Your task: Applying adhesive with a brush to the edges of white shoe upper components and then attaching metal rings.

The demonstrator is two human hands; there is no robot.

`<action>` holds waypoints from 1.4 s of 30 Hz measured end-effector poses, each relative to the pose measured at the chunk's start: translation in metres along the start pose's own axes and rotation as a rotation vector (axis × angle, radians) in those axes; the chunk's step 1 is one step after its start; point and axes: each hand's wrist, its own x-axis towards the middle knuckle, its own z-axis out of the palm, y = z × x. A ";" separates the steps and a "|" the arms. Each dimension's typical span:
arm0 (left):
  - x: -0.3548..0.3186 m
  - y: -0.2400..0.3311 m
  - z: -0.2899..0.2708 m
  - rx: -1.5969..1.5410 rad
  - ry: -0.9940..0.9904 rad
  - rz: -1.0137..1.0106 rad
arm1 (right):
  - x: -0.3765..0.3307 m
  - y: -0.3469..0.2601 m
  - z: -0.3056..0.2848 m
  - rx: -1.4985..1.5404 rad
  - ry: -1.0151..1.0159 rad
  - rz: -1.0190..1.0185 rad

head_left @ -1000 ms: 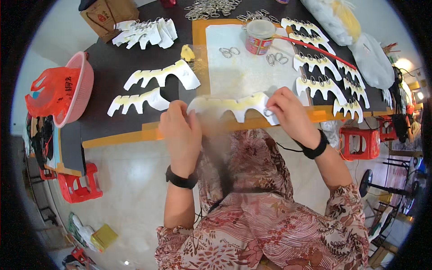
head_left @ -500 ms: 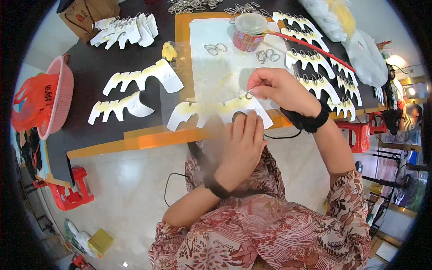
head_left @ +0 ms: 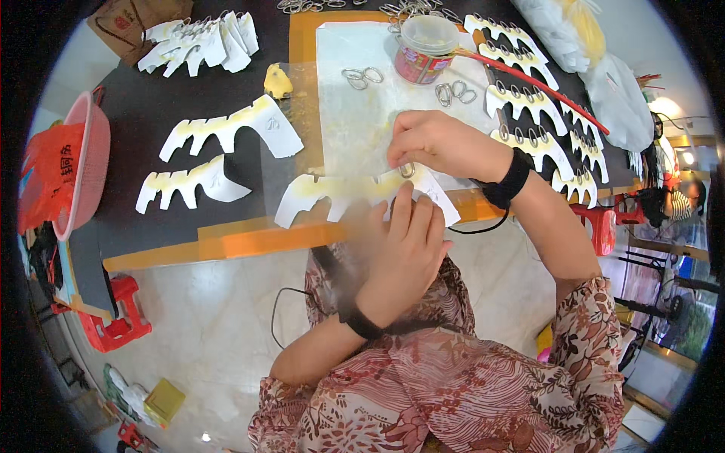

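Note:
A white cut piece with a scalloped lower edge and a yellowish glue-like band (head_left: 346, 189) lies at the table's front edge. My left hand (head_left: 404, 253) rests on its near right part, fingers stretched out and holding nothing. Over the piece's upper edge, my right hand (head_left: 445, 143) has its fingers pinched together at an oval metal ring (head_left: 406, 171), which stands against the yellowish band. The fingertips partly hide the ring's top. A grey blur covers part of the left hand's thumb side.
Two similar pieces (head_left: 234, 130) lie at left. Several pieces with rings (head_left: 532, 106) line the right. Beyond my hands stand a tub (head_left: 424, 64) with a red stick (head_left: 540, 89) across it and loose rings (head_left: 362, 77). A pink basket (head_left: 92, 162) is far left.
My right hand has moved left and lowered the metal ring onto the upper edge of the white piece. The left hand has stayed on the piece. The whole view has shifted slightly.

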 end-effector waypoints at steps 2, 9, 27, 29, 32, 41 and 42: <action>0.002 0.000 0.000 -0.010 -0.008 -0.009 | 0.000 0.000 0.001 -0.012 0.010 0.013; 0.008 0.000 -0.003 0.008 -0.041 -0.014 | 0.001 0.002 0.007 -0.033 0.065 -0.037; 0.012 0.002 -0.010 0.044 -0.098 0.002 | -0.001 -0.001 0.012 -0.044 0.134 0.011; 0.011 0.003 -0.009 0.045 -0.092 0.007 | -0.002 -0.001 0.013 -0.084 0.140 0.001; 0.015 0.007 -0.009 0.010 -0.056 -0.001 | -0.004 -0.001 0.012 -0.077 0.165 -0.017; 0.022 0.010 -0.010 0.098 0.027 0.073 | -0.012 -0.001 0.006 -0.125 0.258 -0.017; 0.021 0.005 -0.009 0.099 0.022 0.055 | -0.012 0.008 0.007 -0.120 0.254 -0.036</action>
